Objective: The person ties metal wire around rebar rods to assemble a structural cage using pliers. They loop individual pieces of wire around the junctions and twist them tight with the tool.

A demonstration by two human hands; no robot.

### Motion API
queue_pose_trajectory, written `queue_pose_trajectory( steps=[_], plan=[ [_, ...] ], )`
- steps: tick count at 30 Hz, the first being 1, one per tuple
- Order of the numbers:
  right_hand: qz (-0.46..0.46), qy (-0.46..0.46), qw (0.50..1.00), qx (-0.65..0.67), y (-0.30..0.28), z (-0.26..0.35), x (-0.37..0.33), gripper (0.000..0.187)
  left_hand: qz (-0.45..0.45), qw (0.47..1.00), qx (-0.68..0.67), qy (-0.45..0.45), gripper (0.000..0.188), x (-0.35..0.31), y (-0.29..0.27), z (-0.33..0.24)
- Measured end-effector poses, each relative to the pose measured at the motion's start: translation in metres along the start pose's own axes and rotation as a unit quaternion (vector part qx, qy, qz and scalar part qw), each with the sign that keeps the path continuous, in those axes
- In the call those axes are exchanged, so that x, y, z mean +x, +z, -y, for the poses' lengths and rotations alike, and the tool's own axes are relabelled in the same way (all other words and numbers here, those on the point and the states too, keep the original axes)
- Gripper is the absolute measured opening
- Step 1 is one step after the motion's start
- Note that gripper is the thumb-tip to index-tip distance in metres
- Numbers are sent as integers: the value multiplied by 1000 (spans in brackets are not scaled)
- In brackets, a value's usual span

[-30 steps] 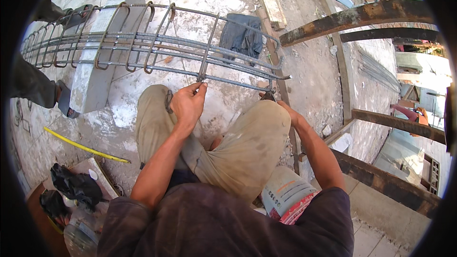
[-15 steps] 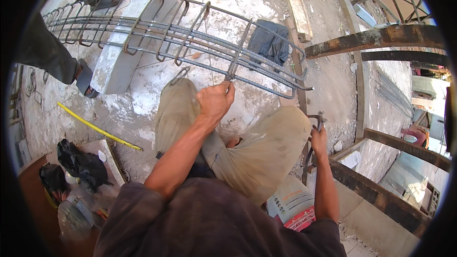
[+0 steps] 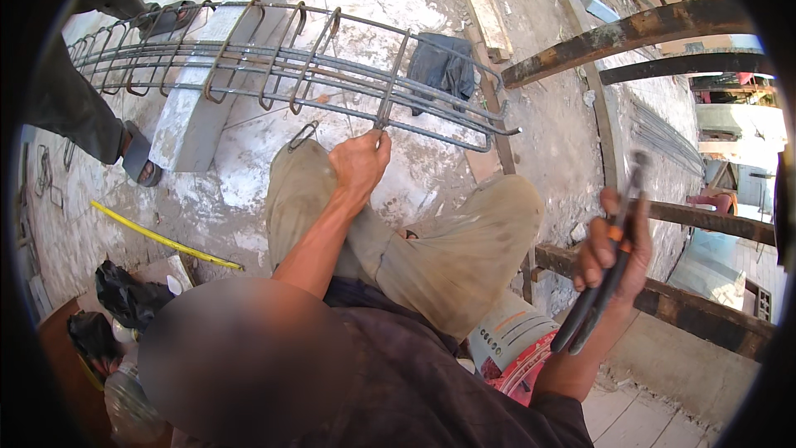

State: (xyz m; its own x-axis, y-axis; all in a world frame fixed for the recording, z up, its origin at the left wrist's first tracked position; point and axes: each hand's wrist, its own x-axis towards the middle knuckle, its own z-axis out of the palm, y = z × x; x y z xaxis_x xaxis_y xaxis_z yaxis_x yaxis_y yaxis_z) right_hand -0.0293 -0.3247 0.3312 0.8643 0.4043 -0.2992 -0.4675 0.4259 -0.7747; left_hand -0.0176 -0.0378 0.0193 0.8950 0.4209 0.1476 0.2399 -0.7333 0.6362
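A long rebar cage (image 3: 282, 62) with bent stirrups stretches across the upper left, propped on a pale block (image 3: 195, 104). My left hand (image 3: 361, 168) is closed in a pinch against its near lower bar, at the foot of a stirrup (image 3: 390, 83). What the fingertips pinch is too small to make out. On the right, my right hand (image 3: 618, 253) grips pincers (image 3: 599, 294) raised above the bucket, their jaws pointing away from me and slightly blurred. The dark handles have orange bands and lie close together. Both my knees are bent beneath the cage's near side.
Another person's legs and sandalled feet (image 3: 137, 153) stand at the left by the block. A yellow strip (image 3: 166, 236) and black plastic bags (image 3: 128, 294) lie at the lower left. A bucket (image 3: 506, 336) stands beside me. Wooden beams (image 3: 630, 37) cross the right side.
My right hand has risen with the pincers from beside my knee, up and to the right. My left hand stays at the same stirrup. The whole view has shifted slightly.
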Motion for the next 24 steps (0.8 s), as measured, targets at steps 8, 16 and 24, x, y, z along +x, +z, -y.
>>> queue_pose_trajectory(
  steps=[8,16,24],
  plan=[
    [-100,319,907,-256,8,-191,46,59,-10,1000,-15,2,21,-6,-2,-1],
    [-40,288,886,-360,-18,-211,107,86,4,999,-48,-6,22,-8,-8,1],
    [-15,299,846,-441,-9,-202,126,93,72,992,-101,9,28,-11,-31,1]
  ],
)
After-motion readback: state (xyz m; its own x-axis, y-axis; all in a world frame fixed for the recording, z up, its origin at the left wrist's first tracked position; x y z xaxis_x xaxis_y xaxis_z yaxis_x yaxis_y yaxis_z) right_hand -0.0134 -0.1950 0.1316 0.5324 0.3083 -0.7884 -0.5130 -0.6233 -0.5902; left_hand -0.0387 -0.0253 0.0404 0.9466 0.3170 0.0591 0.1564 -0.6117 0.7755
